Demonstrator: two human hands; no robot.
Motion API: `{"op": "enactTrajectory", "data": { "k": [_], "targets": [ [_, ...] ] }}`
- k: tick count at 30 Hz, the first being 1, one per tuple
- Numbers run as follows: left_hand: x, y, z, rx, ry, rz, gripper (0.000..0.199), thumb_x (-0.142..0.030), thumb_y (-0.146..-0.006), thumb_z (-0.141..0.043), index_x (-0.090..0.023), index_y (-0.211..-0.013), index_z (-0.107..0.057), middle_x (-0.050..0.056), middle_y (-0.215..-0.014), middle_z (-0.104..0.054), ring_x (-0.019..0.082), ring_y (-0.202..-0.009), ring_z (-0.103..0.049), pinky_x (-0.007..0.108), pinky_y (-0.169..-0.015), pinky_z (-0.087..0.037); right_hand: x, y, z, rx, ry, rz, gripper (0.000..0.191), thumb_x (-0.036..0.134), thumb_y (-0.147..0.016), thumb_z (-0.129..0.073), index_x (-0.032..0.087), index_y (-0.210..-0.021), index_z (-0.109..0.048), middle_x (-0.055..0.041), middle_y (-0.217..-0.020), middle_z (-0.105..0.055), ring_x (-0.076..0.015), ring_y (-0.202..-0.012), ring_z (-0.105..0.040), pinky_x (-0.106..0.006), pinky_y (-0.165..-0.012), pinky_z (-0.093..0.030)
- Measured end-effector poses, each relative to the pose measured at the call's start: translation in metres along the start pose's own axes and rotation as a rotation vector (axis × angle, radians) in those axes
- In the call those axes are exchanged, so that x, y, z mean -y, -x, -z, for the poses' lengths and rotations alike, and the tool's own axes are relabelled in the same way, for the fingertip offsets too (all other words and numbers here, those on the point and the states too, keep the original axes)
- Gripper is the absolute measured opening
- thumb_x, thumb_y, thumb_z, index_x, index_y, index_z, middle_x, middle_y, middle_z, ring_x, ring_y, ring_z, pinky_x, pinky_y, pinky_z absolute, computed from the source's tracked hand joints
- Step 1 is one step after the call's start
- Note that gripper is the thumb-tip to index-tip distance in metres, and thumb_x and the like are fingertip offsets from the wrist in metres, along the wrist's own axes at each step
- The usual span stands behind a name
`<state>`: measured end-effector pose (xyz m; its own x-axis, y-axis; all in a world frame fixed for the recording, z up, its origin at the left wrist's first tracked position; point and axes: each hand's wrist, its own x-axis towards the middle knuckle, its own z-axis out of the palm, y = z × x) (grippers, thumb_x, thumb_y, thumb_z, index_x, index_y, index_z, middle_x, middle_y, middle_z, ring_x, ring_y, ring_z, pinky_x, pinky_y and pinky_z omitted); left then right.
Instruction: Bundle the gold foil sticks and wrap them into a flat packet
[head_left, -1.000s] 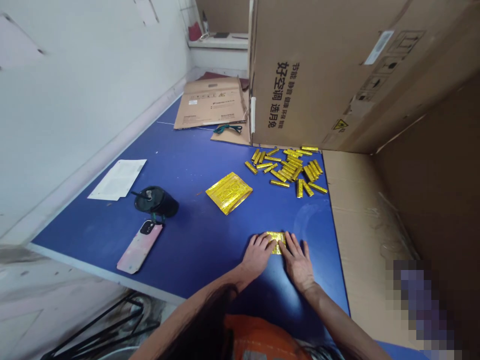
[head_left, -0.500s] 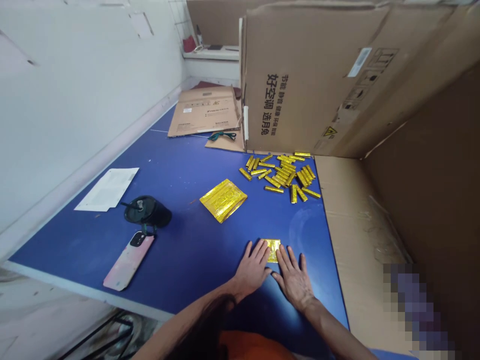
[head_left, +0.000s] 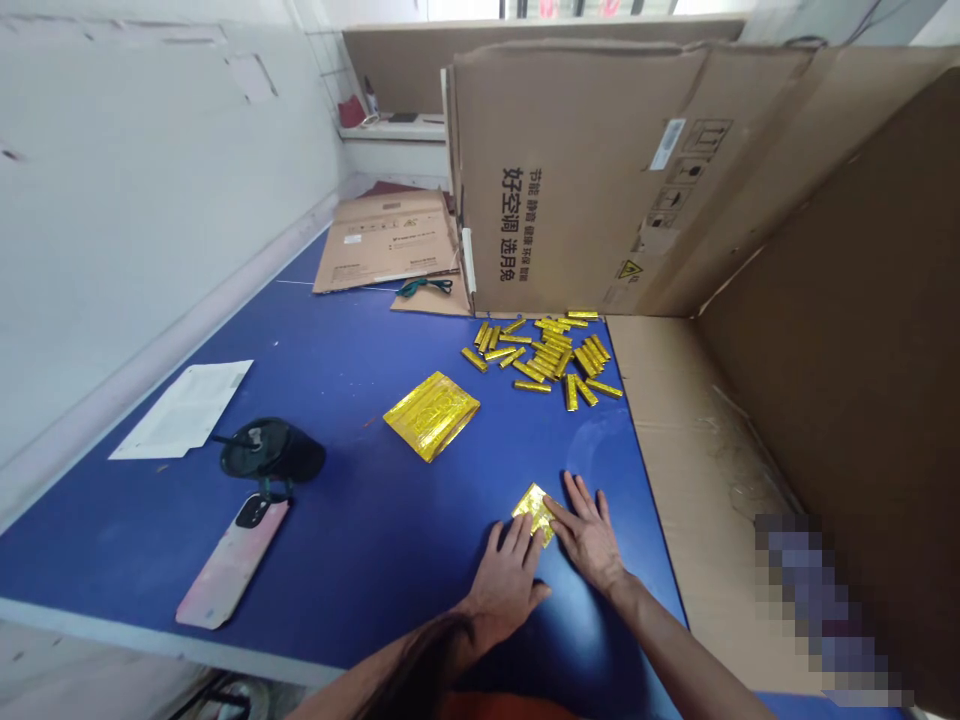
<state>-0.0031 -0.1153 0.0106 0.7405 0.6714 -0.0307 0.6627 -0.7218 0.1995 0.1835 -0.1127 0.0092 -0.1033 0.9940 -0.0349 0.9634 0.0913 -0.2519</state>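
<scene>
Gold foil square (head_left: 531, 499) flat on the blue tabletop (head_left: 390, 560), near the person, turned cornerwise. The left hand (head_left: 501, 585) touches its near-left side, fingers slightly apart and thumb spread; the right hand (head_left: 592, 543) reaches its right side with an extended index finger, the other fingers fanned beyond it. Neither hand pinches the foil; contact from both sides probably steadies and flattens it. The gold pouch (head_left: 432, 416) and scattered gold sticks (head_left: 571, 392) lie farther off, presumably away from the hands' work. The square appears shiny, thin and creased, its near part partly hidden by fingers.
</scene>
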Motion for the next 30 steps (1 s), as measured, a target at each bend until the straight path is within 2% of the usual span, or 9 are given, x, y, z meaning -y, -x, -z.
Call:
{"op": "enactTrajectory", "data": {
  "k": [4, 9, 13, 15, 18, 19, 22, 25, 30],
  "targets": [
    [0.000, -0.002, 0.002, 0.007, 0.001, -0.011, 0.065, -0.057, -0.082, -0.031, -0.014, -0.130, -0.033, 0.014, -0.135, -0.034, 0.026, -0.124, -0.027, 0.048, -0.097, -0.022, -0.001, -0.004, -0.002, 0.023, -0.052, -0.059, 0.046, 0.031, -0.083, -0.041, 0.026, -0.129, -0.038, -0.0099, -0.143, -0.021, -0.0248, -0.130, -0.015, -0.052, -0.100, -0.017],
    [0.001, -0.003, 0.002, 0.019, -0.018, -0.013, 0.065, -0.056, -0.080, -0.035, -0.014, -0.130, -0.035, 0.016, -0.135, -0.034, 0.028, -0.123, -0.028, 0.050, -0.096, -0.023, -0.007, -0.010, -0.005, -0.028, -0.089, -0.242, 0.051, 0.026, -0.082, -0.038, 0.021, -0.133, -0.030, -0.0103, -0.142, -0.023, -0.0220, -0.130, -0.016, -0.050, -0.101, -0.016],
    [-0.001, -0.001, 0.000, 0.001, -0.014, -0.008, 0.066, -0.057, -0.080, -0.036, -0.013, -0.130, -0.034, 0.016, -0.135, -0.033, 0.029, -0.123, -0.028, 0.052, -0.096, -0.022, 0.006, -0.011, 0.000, -0.082, -0.086, -0.346, 0.051, 0.025, -0.084, -0.033, 0.015, -0.134, -0.028, -0.0126, -0.140, -0.026, -0.0236, -0.130, -0.018, -0.052, -0.100, -0.018],
    [-0.002, -0.001, -0.001, -0.010, -0.009, -0.009, 0.064, -0.055, -0.080, -0.036, -0.014, -0.130, -0.035, 0.015, -0.134, -0.035, 0.028, -0.124, -0.027, 0.052, -0.097, -0.021, 0.021, -0.008, 0.003, -0.076, -0.075, -0.247, 0.051, 0.028, -0.086, -0.029, 0.013, -0.135, -0.024, -0.0117, -0.141, -0.025, -0.0221, -0.130, -0.015, -0.050, -0.102, -0.015],
    [-0.003, -0.002, 0.000, -0.015, -0.011, -0.017, 0.057, -0.048, -0.082, -0.036, -0.016, -0.129, -0.036, 0.013, -0.134, -0.037, 0.029, -0.124, -0.026, 0.052, -0.096, -0.022, 0.040, 0.000, 0.002, 0.049, -0.074, 0.067, 0.059, 0.039, -0.086, -0.030, 0.013, -0.138, -0.015, -0.0089, -0.143, -0.019, -0.0214, -0.131, -0.010, -0.048, -0.104, -0.010],
    [-0.003, -0.002, 0.000, -0.014, -0.011, -0.022, 0.056, -0.047, -0.082, -0.037, -0.017, -0.130, -0.036, 0.013, -0.134, -0.036, 0.029, -0.125, -0.026, 0.052, -0.096, -0.023, 0.043, 0.003, 0.000, 0.078, -0.071, 0.108, 0.062, 0.042, -0.086, -0.030, 0.012, -0.138, -0.012, -0.0096, -0.143, -0.017, -0.0218, -0.131, -0.009, -0.048, -0.104, -0.010],
    [-0.002, -0.001, 0.000, -0.003, -0.004, -0.032, 0.057, -0.047, -0.082, -0.036, -0.017, -0.130, -0.035, 0.012, -0.136, -0.033, 0.028, -0.126, -0.022, 0.052, -0.096, -0.023, 0.043, 0.008, -0.007, 0.119, -0.036, 0.148, 0.065, 0.046, -0.086, -0.029, 0.013, -0.138, -0.008, -0.0113, -0.143, -0.015, -0.0231, -0.131, -0.010, -0.050, -0.103, -0.011],
    [0.003, 0.003, -0.001, 0.011, -0.001, -0.049, 0.063, -0.055, -0.081, -0.033, -0.017, -0.130, -0.034, 0.010, -0.137, -0.031, 0.027, -0.128, -0.020, 0.052, -0.098, -0.021, 0.035, 0.009, -0.014, 0.104, -0.005, 0.167, 0.068, 0.049, -0.085, -0.030, 0.015, -0.138, -0.004, -0.0111, -0.143, -0.014, -0.0228, -0.131, -0.010, -0.050, -0.103, -0.010],
    [0.015, 0.008, -0.001, 0.027, -0.028, -0.144, 0.068, -0.060, -0.079, -0.031, -0.014, -0.128, -0.037, 0.009, -0.138, -0.030, 0.023, -0.130, -0.015, 0.049, -0.102, -0.017, 0.034, 0.008, -0.018, 0.103, -0.004, 0.161, 0.070, 0.052, -0.084, -0.029, 0.014, -0.138, -0.005, -0.0115, -0.144, -0.013, -0.0236, -0.131, -0.010, -0.051, -0.103, -0.009]
  ]
}}
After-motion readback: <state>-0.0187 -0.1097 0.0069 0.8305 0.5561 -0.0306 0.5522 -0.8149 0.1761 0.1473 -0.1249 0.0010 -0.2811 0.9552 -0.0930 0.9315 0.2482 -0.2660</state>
